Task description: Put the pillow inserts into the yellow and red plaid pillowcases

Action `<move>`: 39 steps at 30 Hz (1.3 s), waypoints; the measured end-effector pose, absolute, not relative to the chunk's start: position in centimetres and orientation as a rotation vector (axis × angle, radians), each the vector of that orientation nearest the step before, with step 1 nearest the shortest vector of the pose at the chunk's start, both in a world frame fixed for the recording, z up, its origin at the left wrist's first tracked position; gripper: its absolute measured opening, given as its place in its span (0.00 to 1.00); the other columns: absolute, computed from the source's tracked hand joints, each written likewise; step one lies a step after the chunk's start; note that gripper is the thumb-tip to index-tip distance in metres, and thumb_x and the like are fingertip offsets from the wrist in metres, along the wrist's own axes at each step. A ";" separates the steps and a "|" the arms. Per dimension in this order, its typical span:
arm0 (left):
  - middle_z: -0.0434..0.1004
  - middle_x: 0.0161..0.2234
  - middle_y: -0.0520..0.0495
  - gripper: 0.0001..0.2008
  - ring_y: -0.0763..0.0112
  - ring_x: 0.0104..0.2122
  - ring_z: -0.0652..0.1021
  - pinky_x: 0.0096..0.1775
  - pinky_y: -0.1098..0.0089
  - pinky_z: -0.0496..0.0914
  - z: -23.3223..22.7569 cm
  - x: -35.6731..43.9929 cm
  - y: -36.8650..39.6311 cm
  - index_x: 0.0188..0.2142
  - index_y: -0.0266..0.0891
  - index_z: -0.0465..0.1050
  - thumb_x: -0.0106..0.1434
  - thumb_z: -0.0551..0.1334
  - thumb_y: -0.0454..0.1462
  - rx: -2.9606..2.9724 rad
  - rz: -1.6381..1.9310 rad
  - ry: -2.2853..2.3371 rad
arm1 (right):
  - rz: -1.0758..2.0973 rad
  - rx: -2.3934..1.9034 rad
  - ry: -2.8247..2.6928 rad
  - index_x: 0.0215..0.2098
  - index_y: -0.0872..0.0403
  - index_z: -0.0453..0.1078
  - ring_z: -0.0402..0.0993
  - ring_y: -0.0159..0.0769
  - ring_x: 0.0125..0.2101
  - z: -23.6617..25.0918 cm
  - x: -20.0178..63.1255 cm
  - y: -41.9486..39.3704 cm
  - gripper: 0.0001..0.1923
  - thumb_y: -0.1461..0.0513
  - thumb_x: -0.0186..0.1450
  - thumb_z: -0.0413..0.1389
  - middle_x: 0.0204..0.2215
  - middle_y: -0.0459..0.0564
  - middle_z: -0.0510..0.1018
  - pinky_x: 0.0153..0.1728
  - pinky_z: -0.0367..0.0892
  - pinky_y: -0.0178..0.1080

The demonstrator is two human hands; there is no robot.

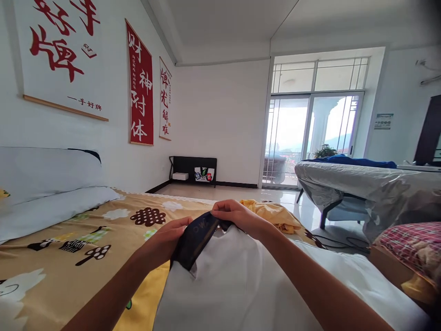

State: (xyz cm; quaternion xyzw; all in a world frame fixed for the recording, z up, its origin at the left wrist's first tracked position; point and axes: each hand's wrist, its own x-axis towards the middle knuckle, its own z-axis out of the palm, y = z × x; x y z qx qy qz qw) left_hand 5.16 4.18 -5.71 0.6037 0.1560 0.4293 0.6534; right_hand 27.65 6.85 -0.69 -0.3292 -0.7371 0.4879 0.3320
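You hold a dark navy band with pale lettering, left hand and right hand each closed on an end, white garment just beneath your grip.

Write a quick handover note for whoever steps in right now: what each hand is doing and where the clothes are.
Left hand: shut on the dark collar of the white garment, near end.
Right hand: pinching the collar's far end.
The garment lies across the lap, over the patterned bedsheet.
A yellow cloth lies crumpled just beyond the hands.
Done: collar held between both hands.
Left: the garment is still loose and unfolded.
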 end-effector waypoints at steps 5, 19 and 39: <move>0.81 0.35 0.43 0.22 0.62 0.37 0.79 0.39 0.71 0.70 -5.4 5.8 3.8 0.40 0.35 0.80 0.55 0.69 0.50 1.437 0.802 0.232 | 1.244 -0.966 -1.886 0.23 0.55 0.67 0.58 0.26 0.22 -1.0 26.6 7.4 0.22 0.48 0.48 0.66 0.19 0.40 0.66 0.24 0.52 0.33; 0.80 0.21 0.45 0.18 0.62 0.22 0.80 0.31 0.68 0.73 -9.4 3.5 3.9 0.35 0.34 0.79 0.59 0.66 0.49 1.015 0.859 0.323 | 0.936 -0.750 -2.475 0.68 0.47 0.53 0.59 0.45 0.60 -3.1 32.6 7.4 0.48 0.43 0.55 0.63 0.63 0.53 0.63 0.58 0.57 0.44; 0.72 0.57 0.44 0.20 0.53 0.58 0.68 0.62 0.60 0.57 -10.7 5.0 1.4 0.52 0.47 0.75 0.59 0.67 0.42 2.045 1.433 1.021 | 0.954 -0.976 -1.917 0.24 0.56 0.77 0.66 0.31 0.25 -3.3 30.8 8.2 0.16 0.53 0.46 0.68 0.21 0.43 0.73 0.27 0.61 0.34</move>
